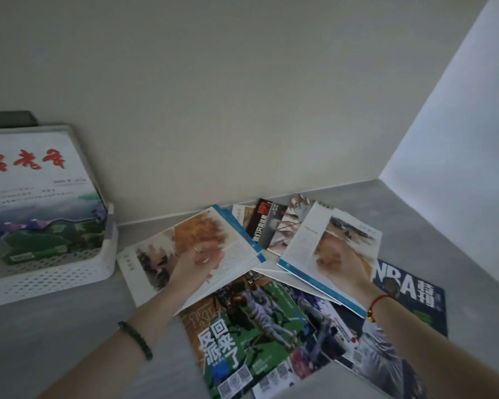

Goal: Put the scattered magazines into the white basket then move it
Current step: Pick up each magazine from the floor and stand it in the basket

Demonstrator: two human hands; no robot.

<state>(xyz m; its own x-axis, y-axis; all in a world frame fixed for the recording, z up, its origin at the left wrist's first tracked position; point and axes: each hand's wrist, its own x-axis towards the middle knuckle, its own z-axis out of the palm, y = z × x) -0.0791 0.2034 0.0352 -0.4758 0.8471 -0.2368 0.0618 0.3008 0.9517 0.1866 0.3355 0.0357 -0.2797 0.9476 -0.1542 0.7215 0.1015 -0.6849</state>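
Step in hand: gathering. The white basket stands at the left of the grey table, against the wall, and already holds at least one magazine with red calligraphy and a green landscape cover. The remaining magazines lie fanned over one another in the corner to the right, well apart from the basket.

The left hand lies on an open magazine with an orange picture, fingers loosely curled over the page; the view is blurred, so a firm grip cannot be confirmed. The right hand rests flat on a second open magazine, fingers spread, pressing rather than pinching as far as can be told.

Beneath these lie a green football-cover magazine, an NBA magazine at the far right, and a dark-covered one toward the wall.

Judgement: the task is partly done; most magazines are outside the basket. The next move calls for closing the two open magazines, getting fingers under an edge, and carrying them left to the basket. Loose glossy covers may slide
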